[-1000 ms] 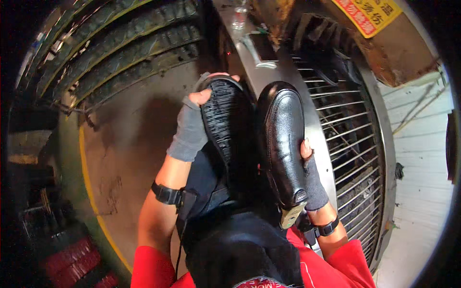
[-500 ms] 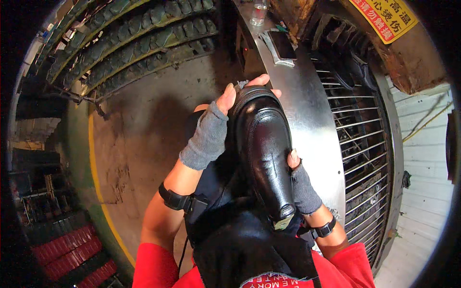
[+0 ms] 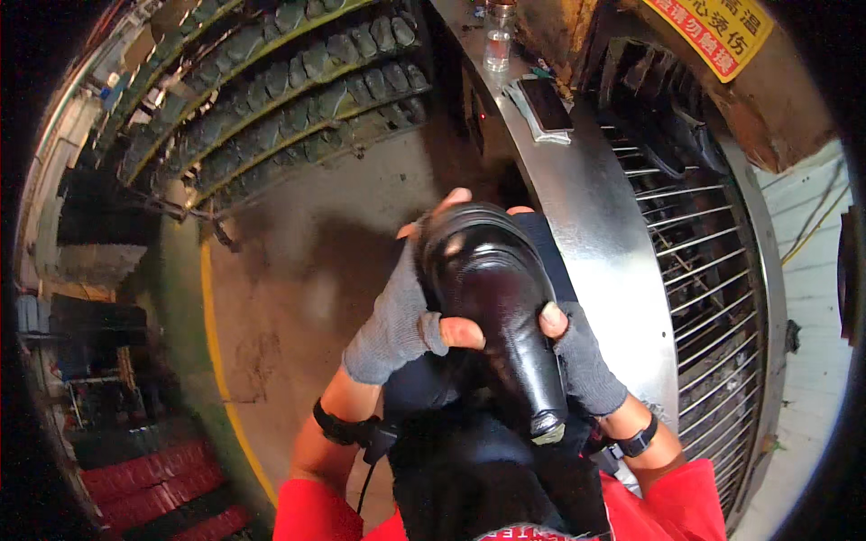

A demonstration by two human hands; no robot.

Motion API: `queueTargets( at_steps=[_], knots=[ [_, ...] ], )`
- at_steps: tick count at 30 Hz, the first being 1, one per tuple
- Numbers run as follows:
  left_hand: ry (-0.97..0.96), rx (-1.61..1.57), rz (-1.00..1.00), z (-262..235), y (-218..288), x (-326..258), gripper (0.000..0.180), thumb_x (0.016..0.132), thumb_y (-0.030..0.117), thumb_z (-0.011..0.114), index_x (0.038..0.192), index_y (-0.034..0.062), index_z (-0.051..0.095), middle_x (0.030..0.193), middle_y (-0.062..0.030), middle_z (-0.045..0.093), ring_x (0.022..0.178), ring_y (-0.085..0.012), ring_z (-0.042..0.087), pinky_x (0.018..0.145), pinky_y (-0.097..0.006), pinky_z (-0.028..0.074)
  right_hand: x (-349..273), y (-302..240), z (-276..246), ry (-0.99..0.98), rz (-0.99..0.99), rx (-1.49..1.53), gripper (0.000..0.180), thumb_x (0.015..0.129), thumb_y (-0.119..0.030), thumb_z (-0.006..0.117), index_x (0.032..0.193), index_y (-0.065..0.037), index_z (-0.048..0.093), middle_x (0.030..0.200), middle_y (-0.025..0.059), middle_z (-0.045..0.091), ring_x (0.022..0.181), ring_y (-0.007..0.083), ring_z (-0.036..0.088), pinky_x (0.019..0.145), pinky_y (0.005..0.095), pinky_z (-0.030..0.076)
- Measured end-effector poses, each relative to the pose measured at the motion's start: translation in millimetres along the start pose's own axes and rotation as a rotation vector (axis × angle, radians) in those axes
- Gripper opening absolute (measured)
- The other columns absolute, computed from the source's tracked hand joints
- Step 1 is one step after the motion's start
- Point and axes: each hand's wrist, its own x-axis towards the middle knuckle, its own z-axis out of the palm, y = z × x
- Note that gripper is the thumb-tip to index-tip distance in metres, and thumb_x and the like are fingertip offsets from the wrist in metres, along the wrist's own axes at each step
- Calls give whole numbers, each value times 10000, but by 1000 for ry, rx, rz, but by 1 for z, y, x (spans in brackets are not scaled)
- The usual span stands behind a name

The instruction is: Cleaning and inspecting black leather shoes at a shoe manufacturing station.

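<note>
shoe (image 3: 501,307) | pinched between left hand (image 3: 397,311) and right hand (image 3: 582,352), thumbs (image 3: 463,333) on top, other fingers mostly hidden | toe (image 3: 476,221) pointed forward

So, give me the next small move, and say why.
I'd probably have the left hand press the toe end of the black shoe toward its dark rim, with the right hand steadying the side: left fingers wrap around the toe end, and both thumbs rest against the upper.
</note>
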Motion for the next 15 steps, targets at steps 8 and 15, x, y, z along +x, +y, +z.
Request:
queueTargets(
  at_steps=[8,15],
  knots=[
    [189,-500,-17,-15,-16,-39,1450,613,698,916,1712,238,88,1543,-174,554,1346,-345,598,1165,-529,491,-8,-33,19,16,100,-359,516,998,-437,751,695,-27,670,625,-14,571,568,119,523,533,337,433],
    [214,-565,-204,13,-16,-37,1349,615,688,946,1652,124,294,1467,-162,608,1297,-338,630,1123,-502,529,9,-5,-1,-38,-475,-495,427,911,-306,809,1190,-9,685,803,38,584,750,145,603,670,311,474]
  ],
)
